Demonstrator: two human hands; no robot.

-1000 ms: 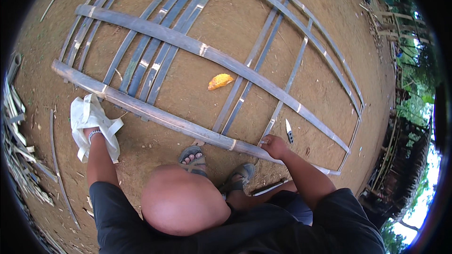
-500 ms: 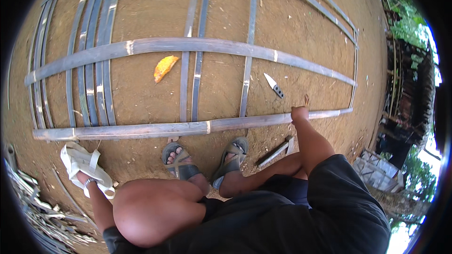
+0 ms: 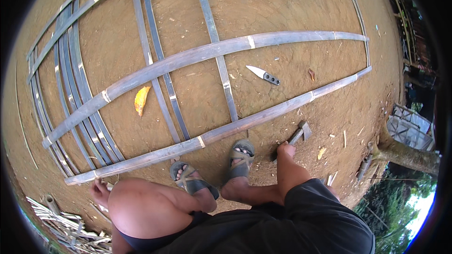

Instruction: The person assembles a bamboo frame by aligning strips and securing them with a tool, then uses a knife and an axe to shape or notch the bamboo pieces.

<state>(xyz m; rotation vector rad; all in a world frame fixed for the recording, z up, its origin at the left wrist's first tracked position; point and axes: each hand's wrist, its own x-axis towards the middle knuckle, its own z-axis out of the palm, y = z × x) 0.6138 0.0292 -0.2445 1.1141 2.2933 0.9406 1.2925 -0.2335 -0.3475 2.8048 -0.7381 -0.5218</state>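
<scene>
My right hand (image 3: 286, 150) is closed around the handle of a hatchet (image 3: 305, 130) lying low over the dirt, right of my sandalled feet. My left hand (image 3: 99, 192) is beside my bent left knee, just under the left end of the nearest bamboo strip (image 3: 146, 159). Its fingers are loosely bent and apart, and I see nothing in them. A knife (image 3: 263, 75) with a pale blade and dark, holed handle lies on the ground beyond that strip, between it and a second long bamboo strip (image 3: 188, 58).
Thinner bamboo slats (image 3: 212, 23) cross under the long strips as a grid. A yellow leaf (image 3: 141, 100) lies among them, and a small brown leaf (image 3: 311, 74) right of the knife. Split bamboo pieces (image 3: 66, 226) are piled lower left. A tree trunk (image 3: 409, 150) is at right.
My right hand has left the near bamboo strip and taken hold of the hatchet. My left hand has come away from the white bag, which no longer shows. The view has turned.
</scene>
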